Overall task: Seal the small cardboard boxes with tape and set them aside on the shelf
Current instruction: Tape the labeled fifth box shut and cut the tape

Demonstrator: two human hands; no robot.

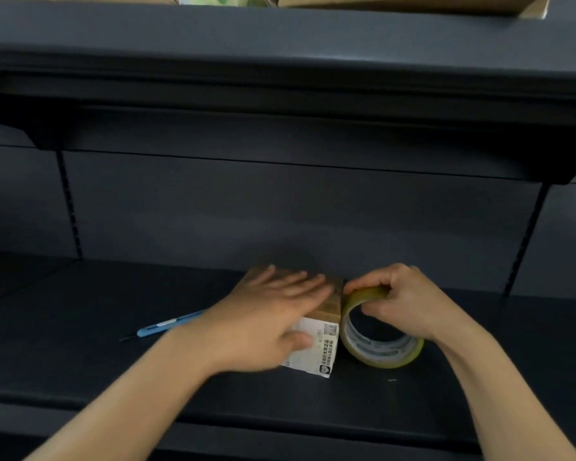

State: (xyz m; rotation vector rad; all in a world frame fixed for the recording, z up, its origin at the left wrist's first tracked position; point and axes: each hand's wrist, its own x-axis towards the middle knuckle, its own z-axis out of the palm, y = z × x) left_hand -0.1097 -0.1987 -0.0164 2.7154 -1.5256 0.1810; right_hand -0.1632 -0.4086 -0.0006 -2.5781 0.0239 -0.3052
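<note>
While pressing box [330, 309] on shelf [113, 377] with flat, straight-fingered left hand [270, 324], gripped tape roll [379, 356] just right of box in curled right hand [403, 301]. Noted blue cutter [167, 326] partly hidden behind left wrist.

The shelf [80, 327] looks like matt dark painted metal. The small box [330, 306] is plain brown cardboard with a white printed paper label [323, 344]. The tape roll [381, 347] shines glossy yellowish plastic. The cutter [170, 324] is smooth blue plastic.
</note>
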